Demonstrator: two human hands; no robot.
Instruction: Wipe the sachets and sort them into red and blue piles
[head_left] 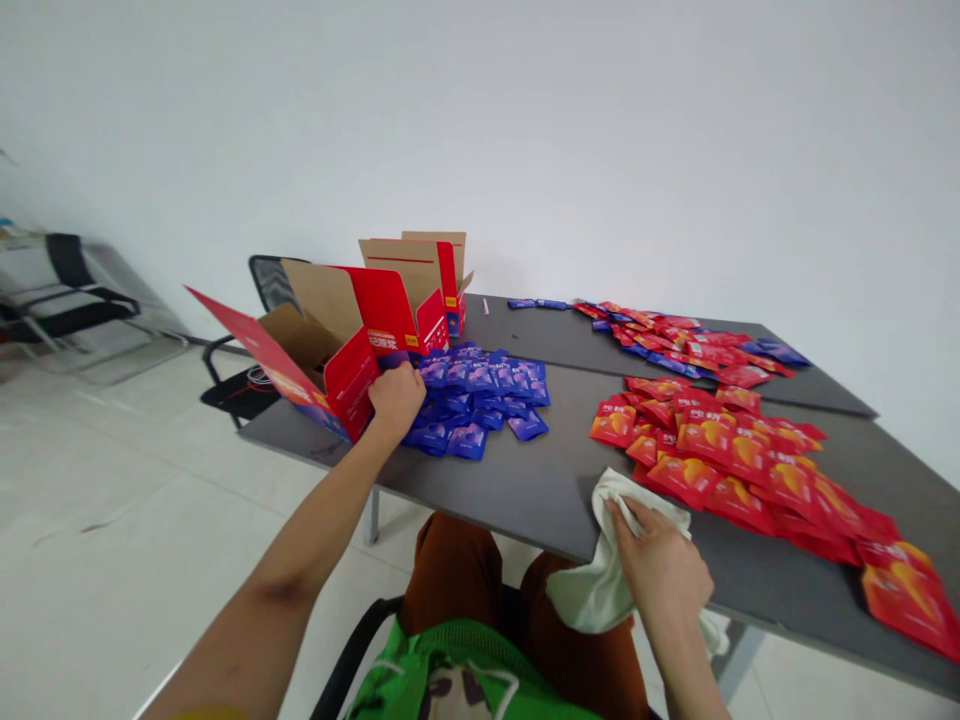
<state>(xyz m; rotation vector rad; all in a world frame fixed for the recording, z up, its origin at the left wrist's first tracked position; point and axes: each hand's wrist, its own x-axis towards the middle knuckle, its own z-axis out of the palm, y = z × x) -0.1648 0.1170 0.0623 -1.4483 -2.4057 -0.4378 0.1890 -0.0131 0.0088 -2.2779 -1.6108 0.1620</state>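
My left hand (397,398) is closed at the left edge of a pile of blue sachets (480,385), close beside an open red carton (352,385). A dark purple sachet edge (394,360) shows just beyond its fingers; whether they grip it is hidden. At the table's front edge, my right hand (664,565) pinches a white cloth (600,590), part of which lies on the tabletop while the rest hangs over the edge. Right of the cloth, red sachets (705,440) with an orange print spread in a heap.
Behind the first carton stands another open red carton (420,270). Mixed red and blue sachets (682,340) lie on the rear part of the grey table (540,480). A black chair (240,390) stands at the left end; another chair (67,300) is farther left.
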